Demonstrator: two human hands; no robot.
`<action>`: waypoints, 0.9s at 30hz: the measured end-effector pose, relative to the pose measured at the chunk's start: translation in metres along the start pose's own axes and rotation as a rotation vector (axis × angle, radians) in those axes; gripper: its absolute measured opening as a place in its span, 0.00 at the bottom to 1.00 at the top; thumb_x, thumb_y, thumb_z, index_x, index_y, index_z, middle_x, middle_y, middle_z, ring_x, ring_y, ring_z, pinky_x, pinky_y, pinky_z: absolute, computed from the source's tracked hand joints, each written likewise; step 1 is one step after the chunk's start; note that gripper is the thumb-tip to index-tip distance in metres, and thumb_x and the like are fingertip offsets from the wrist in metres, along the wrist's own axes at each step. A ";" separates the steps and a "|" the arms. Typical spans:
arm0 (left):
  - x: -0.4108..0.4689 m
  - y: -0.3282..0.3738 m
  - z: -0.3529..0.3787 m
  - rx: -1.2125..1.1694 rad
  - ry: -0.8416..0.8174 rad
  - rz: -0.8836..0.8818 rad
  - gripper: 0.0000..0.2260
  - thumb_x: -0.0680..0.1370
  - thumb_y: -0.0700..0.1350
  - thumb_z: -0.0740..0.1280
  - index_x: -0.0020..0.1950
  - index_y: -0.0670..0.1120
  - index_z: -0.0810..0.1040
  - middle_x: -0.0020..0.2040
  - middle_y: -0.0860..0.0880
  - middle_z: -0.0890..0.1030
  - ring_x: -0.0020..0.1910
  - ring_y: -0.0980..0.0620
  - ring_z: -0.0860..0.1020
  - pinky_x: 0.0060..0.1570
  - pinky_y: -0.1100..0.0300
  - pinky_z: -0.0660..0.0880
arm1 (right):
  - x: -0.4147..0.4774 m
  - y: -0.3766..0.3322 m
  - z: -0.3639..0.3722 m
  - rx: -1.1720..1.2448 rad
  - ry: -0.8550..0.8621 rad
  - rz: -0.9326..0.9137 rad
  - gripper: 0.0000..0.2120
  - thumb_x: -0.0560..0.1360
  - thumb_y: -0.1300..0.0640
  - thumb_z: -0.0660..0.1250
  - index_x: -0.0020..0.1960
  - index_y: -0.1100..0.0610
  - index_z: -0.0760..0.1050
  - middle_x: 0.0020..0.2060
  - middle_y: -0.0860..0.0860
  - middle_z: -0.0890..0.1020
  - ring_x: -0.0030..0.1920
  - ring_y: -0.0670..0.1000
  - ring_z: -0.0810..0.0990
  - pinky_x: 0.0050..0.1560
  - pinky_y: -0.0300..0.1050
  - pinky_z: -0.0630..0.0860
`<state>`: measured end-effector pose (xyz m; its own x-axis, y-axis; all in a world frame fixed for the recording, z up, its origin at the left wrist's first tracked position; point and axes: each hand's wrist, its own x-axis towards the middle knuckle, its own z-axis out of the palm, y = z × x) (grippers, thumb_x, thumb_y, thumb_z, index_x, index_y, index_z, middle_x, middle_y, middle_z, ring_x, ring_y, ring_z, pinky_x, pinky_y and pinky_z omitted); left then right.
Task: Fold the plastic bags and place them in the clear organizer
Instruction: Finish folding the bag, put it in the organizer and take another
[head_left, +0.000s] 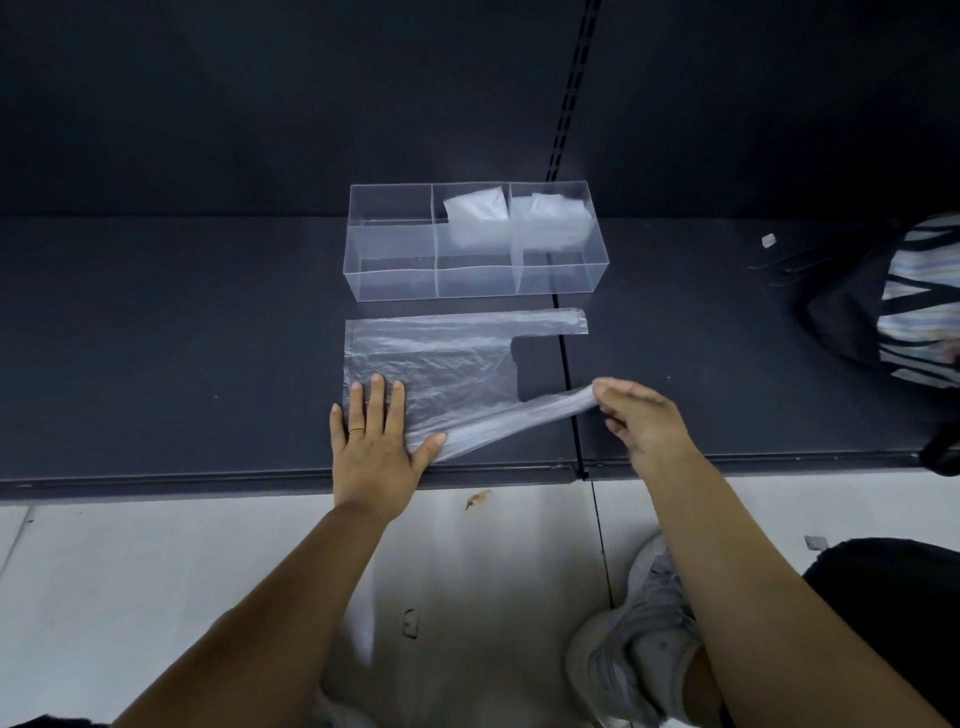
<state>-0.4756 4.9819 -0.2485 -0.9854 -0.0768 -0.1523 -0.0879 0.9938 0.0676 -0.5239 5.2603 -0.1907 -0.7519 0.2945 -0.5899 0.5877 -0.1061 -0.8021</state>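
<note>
Your flat left hand (371, 441) pins the bag (431, 358) mid-frame; your right hand (636, 415) pinches the lower handle (550, 402): pull taut, fold evenly.

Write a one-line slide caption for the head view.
Left hand presses a plastic bag flat on the shelf; right hand pinches its near handle; clear organizer stands behind.

Can't read any text, label or number here, not on the plastic bag (441, 364) or the clear organizer (395, 280).
</note>
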 end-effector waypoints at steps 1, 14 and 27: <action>0.000 0.000 -0.001 -0.001 -0.002 -0.002 0.40 0.69 0.71 0.26 0.75 0.51 0.33 0.79 0.47 0.40 0.77 0.45 0.37 0.74 0.46 0.36 | 0.001 -0.001 0.002 0.141 0.024 0.062 0.03 0.74 0.63 0.70 0.44 0.55 0.81 0.36 0.49 0.82 0.37 0.44 0.79 0.38 0.35 0.75; -0.035 -0.021 -0.012 -0.130 0.225 0.298 0.31 0.83 0.58 0.42 0.74 0.38 0.64 0.75 0.41 0.62 0.75 0.44 0.59 0.74 0.46 0.51 | -0.062 0.040 0.062 -0.950 0.079 -0.962 0.17 0.75 0.64 0.64 0.63 0.60 0.75 0.67 0.58 0.73 0.68 0.59 0.70 0.72 0.53 0.62; 0.033 -0.040 0.004 0.016 0.044 0.131 0.33 0.77 0.63 0.33 0.78 0.47 0.38 0.78 0.50 0.39 0.75 0.53 0.36 0.74 0.52 0.35 | 0.002 0.051 0.163 -1.489 -0.232 -0.817 0.34 0.77 0.34 0.33 0.78 0.50 0.39 0.78 0.51 0.40 0.76 0.50 0.35 0.74 0.53 0.33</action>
<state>-0.5044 4.9403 -0.2604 -0.9937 0.0502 -0.1003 0.0435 0.9967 0.0679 -0.5441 5.1009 -0.2485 -0.9204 -0.3292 -0.2109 -0.2928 0.9379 -0.1862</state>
